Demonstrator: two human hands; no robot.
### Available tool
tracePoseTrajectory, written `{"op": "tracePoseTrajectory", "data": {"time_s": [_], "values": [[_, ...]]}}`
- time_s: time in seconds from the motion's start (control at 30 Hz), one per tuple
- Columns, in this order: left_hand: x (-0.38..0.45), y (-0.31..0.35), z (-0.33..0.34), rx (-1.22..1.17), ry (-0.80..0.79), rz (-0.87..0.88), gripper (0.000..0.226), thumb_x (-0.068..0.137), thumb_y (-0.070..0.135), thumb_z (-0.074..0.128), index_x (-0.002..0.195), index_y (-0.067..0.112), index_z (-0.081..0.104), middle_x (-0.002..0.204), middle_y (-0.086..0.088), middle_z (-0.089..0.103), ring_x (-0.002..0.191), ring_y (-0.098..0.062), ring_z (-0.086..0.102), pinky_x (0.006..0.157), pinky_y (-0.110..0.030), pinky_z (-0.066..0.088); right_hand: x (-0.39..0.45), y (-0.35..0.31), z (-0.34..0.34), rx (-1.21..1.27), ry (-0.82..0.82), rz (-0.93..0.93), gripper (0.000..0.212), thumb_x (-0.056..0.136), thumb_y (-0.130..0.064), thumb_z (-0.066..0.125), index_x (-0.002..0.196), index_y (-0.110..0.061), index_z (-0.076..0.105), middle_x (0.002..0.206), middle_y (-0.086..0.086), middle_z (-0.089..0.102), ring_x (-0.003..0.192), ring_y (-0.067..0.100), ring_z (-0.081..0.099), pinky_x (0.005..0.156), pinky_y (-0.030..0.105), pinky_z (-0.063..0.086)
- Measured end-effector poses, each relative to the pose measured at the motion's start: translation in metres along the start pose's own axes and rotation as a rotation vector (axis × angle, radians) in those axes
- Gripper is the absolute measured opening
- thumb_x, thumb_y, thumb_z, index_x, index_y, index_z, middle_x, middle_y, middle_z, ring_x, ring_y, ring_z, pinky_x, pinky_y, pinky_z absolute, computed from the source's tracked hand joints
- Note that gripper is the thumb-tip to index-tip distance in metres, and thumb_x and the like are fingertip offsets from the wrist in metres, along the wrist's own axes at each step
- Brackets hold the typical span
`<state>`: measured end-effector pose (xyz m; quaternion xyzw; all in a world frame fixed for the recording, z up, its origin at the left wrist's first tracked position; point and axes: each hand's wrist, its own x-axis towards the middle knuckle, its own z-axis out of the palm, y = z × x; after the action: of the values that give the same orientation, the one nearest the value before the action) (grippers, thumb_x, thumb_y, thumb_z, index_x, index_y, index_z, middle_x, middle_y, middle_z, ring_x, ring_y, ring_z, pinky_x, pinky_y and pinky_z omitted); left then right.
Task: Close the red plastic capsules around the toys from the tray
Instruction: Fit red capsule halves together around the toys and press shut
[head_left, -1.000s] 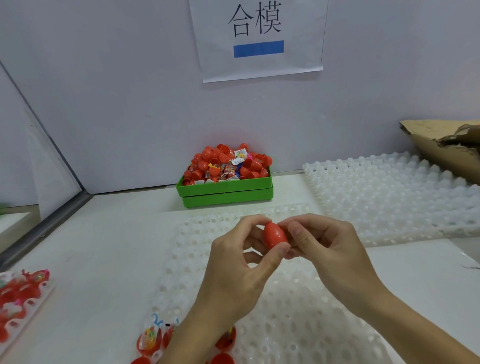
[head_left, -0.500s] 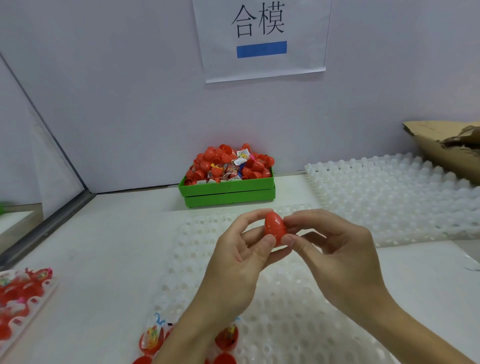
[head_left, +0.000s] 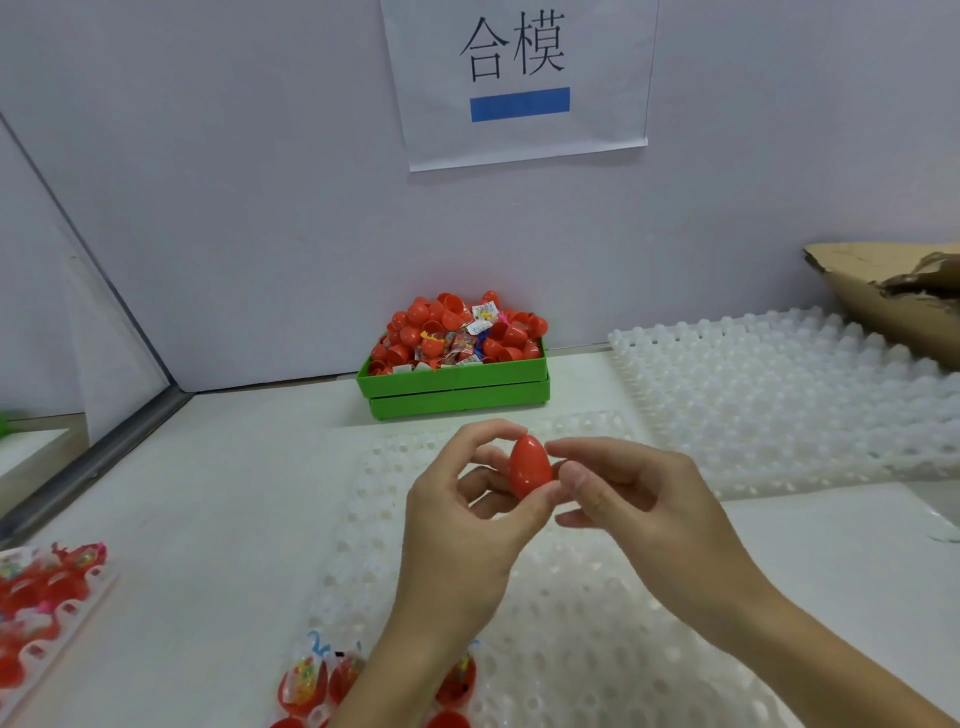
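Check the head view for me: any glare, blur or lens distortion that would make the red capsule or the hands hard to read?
Head view: lighting is soft and even, shadows faint. The red capsule shows only a small highlight and stays sharp, as do the left hand and right hand pinching it. Wide-angle stretch bends the frame edges; the capsules in the tray at lower left look smeared.

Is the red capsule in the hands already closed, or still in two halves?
Closed: the red capsule shows one whole egg shape, pinched by the left hand and right hand.

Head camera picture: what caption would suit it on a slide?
Both hands, left hand and right hand, pinch a closed red capsule above a white tray.
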<state>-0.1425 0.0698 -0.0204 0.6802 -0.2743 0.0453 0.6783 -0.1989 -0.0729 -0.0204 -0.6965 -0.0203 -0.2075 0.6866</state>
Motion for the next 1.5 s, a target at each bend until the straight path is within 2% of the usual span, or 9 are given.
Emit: {"op": "tracePoseTrajectory", "data": {"time_s": [0.07,0.17,0.4,0.63,0.83,0.93,1.0,1.2,1.5], "values": [[-0.001,-0.002,0.002,0.203,-0.001,0.114,0.038,0.074,0.009,0.084,0.102,0.030,0.070,0.084,0.006,0.063,0.077,-0.018,0.068,0.064,-0.020,0.055,0.000,-0.001,0.003,0.040,-0.040,0.037,0.017,0.086,-0.017,0.069,0.102,-0.019,0.076,0.093,-0.001,0.078,0.089,0.016,0.075,0.075,0.023,0.058],[-0.003,-0.001,0.003,0.312,-0.061,0.165,0.048,0.072,0.009,0.082,0.114,0.029,0.070,0.094,0.009,0.060,0.084,-0.013,0.064,0.065,-0.018,0.053,0.000,0.002,0.001,0.083,-0.017,0.091,0.030,0.094,0.000,0.058,0.094,-0.023,0.077,0.093,0.000,0.078,0.089,0.016,0.075,0.076,0.021,0.058],[-0.001,0.002,-0.002,0.311,-0.169,0.124,0.050,0.072,0.025,0.080,0.119,0.034,0.065,0.113,0.019,0.060,0.111,-0.009,0.059,0.080,-0.023,0.054,0.004,0.005,-0.005,0.228,-0.171,0.218,0.031,0.100,-0.003,0.046,0.109,-0.012,0.074,0.107,0.007,0.076,0.099,0.021,0.072,0.077,0.027,0.057],[0.001,-0.003,-0.007,0.500,-0.050,0.240,0.030,0.077,0.039,0.077,0.104,0.033,0.067,0.096,0.021,0.068,0.094,-0.006,0.065,0.079,-0.019,0.053,0.003,0.004,-0.006,0.123,-0.139,0.187,0.035,0.080,-0.030,0.070,0.114,-0.020,0.070,0.095,0.010,0.077,0.090,0.024,0.074,0.079,0.031,0.060],[-0.001,-0.011,-0.005,0.672,-0.155,0.268,0.042,0.078,0.040,0.074,0.116,0.024,0.065,0.103,0.013,0.068,0.092,-0.004,0.059,0.079,-0.029,0.052,-0.001,0.006,0.000,-0.063,-0.054,0.173,0.017,0.084,-0.014,0.076,0.099,-0.020,0.071,0.082,0.005,0.077,0.075,0.021,0.075,0.069,0.023,0.056],[-0.001,-0.013,-0.006,0.672,-0.208,0.172,0.081,0.074,0.077,0.054,0.141,0.032,0.048,0.128,0.017,0.060,0.114,0.000,0.052,0.093,-0.030,0.051,0.001,0.002,-0.004,-0.094,-0.061,0.154,0.008,0.087,-0.027,0.072,0.094,-0.026,0.075,0.082,0.003,0.077,0.075,0.017,0.074,0.066,0.019,0.054],[-0.001,-0.013,-0.008,0.723,-0.238,0.120,0.096,0.069,0.088,0.038,0.150,0.037,0.030,0.139,0.020,0.050,0.123,0.001,0.046,0.100,-0.029,0.048,0.004,-0.003,-0.010,-0.092,-0.060,0.154,0.022,0.081,-0.042,0.069,0.095,-0.027,0.075,0.084,0.006,0.077,0.078,0.021,0.074,0.072,0.026,0.059],[0.002,-0.022,-0.012,0.791,-0.225,0.047,0.094,0.066,0.092,0.014,0.149,0.047,0.022,0.145,0.027,0.042,0.129,0.005,0.040,0.104,-0.023,0.039,0.022,-0.009,-0.043,-0.070,0.052,0.251,0.027,0.087,-0.029,0.063,0.103,-0.009,0.073,0.092,0.011,0.076,0.089,0.025,0.074,0.067,0.026,0.058],[0.006,-0.012,-0.011,0.733,-0.270,0.082,0.085,0.071,0.080,0.027,0.145,0.040,0.040,0.133,0.016,0.057,0.119,-0.007,0.053,0.099,-0.036,0.050,0.044,-0.011,-0.080,0.434,0.205,0.411,0.024,0.096,-0.006,0.057,0.118,0.001,0.062,0.094,0.025,0.072,0.088,0.031,0.073,0.067,0.024,0.059]]}}
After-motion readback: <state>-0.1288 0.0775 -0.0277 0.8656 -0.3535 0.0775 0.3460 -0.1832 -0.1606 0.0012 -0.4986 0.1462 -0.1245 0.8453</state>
